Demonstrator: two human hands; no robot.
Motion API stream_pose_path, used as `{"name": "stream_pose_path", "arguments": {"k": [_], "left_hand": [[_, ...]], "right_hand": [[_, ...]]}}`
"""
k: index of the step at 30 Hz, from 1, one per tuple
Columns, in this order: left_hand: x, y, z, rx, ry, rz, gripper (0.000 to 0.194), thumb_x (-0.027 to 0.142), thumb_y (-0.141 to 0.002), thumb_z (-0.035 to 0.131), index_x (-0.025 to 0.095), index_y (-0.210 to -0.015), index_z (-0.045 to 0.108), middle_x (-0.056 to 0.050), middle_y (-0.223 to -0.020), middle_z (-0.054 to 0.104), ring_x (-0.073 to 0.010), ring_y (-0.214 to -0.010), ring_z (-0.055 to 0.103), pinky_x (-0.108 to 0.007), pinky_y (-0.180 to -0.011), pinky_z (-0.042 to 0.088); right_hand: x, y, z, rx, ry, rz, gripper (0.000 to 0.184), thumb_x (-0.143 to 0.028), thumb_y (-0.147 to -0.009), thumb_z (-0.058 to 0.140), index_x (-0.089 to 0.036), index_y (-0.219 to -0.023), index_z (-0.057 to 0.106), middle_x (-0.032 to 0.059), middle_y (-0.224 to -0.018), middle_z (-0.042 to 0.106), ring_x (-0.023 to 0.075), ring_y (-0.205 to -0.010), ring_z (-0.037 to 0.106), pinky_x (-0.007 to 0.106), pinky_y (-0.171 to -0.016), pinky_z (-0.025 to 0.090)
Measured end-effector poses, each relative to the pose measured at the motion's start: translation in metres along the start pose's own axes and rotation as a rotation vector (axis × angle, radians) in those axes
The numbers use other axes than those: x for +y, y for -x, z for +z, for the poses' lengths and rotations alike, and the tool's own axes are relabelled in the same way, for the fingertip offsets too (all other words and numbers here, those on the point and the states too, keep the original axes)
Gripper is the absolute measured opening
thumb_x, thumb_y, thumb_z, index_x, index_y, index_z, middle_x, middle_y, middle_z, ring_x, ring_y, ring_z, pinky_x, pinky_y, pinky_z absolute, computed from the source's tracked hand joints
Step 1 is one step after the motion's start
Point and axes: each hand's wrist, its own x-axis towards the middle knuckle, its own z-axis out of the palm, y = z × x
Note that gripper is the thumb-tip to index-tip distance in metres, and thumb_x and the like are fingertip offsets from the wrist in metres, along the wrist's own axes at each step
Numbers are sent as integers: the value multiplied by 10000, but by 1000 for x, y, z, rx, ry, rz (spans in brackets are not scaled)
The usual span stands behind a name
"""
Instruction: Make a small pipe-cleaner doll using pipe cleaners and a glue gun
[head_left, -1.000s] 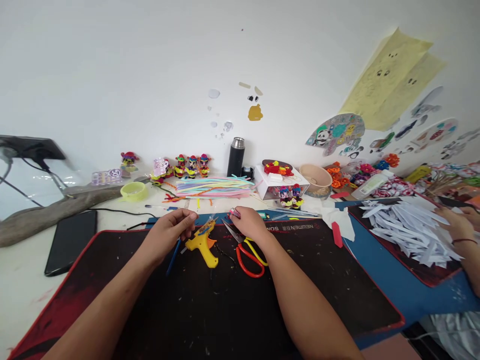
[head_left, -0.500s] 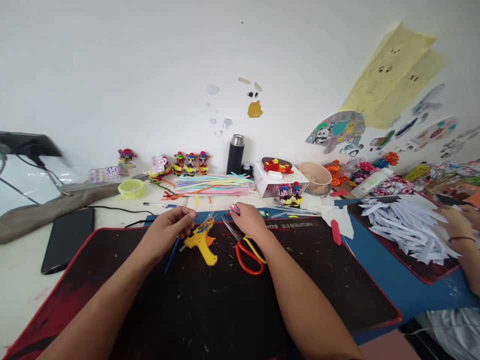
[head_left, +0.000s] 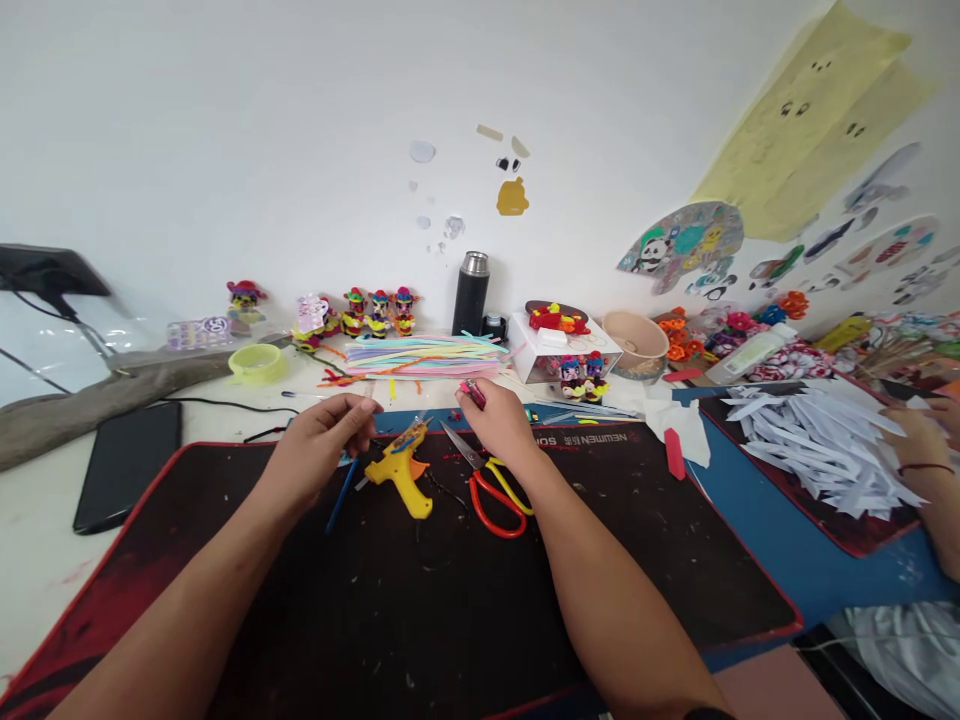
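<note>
My right hand (head_left: 499,420) is closed round a small pink lighter (head_left: 475,392), whose metal end shows above the fingers. Thumb and fingers of my left hand (head_left: 326,440) are pinched together; a pale, see-through sliver shows at the fingertips, too small to name. Between the hands a yellow hot glue gun (head_left: 405,478) lies on the black desk mat (head_left: 360,620). Scissors (head_left: 496,503) with one red and one yellow handle lie beside it, partly under my right wrist. A blue pen-like stick (head_left: 341,497) rests just below my left hand.
Pastel pipe cleaners (head_left: 424,358) lie behind the mat, near a black thermos (head_left: 471,297) and a white box (head_left: 555,345). A black tablet-like slab (head_left: 129,467) is at left. At right, another person's hand (head_left: 911,440) touches a pile of white paper strips (head_left: 817,445).
My left hand has turned slightly and shifted left. The lighter in my right hand now tilts differently, showing more of its pink body. The camera view has shifted a little.
</note>
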Motion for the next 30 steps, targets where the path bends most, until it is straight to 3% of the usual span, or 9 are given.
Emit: {"name": "stream_pose_path", "arguments": {"k": [7, 15, 24, 30], "left_hand": [[5, -4, -6, 202, 146, 57, 347, 519, -806, 852, 194, -777, 737, -5, -642, 625, -148, -565, 527, -266, -516, 386], [13, -15, -29, 488, 330, 211, 334, 463, -877, 801, 144, -861, 700, 38, -602, 546, -107, -559, 485, -238, -510, 346], [6, -15, -21, 414, 333, 137, 372, 508, -874, 800, 146, -859, 718, 37, -613, 549, -110, -559, 508, -251, -516, 369], [6, -12, -19, 365, 355, 108, 305, 448, -904, 784, 154, -843, 737, 26, -614, 584, -115, -566, 510, -252, -529, 367]], "right_hand": [[-2, 1, -3, 37, -219, -39, 287, -408, -996, 586, -230, -774, 550, -28, -693, 538, 172, -673, 481, 290, -634, 290], [-7, 5, -4, 37, -298, -68, 342, -434, -981, 589, -235, -725, 481, -35, -664, 513, 163, -634, 442, 294, -614, 283], [-2, 10, 11, -26, -364, -37, 323, -457, -980, 567, -229, -756, 521, -31, -694, 530, 168, -666, 478, 278, -634, 329], [7, 30, -14, -139, -43, -103, 332, -381, -999, 620, -229, -740, 478, -40, -682, 527, 156, -650, 458, 281, -619, 262]]}}
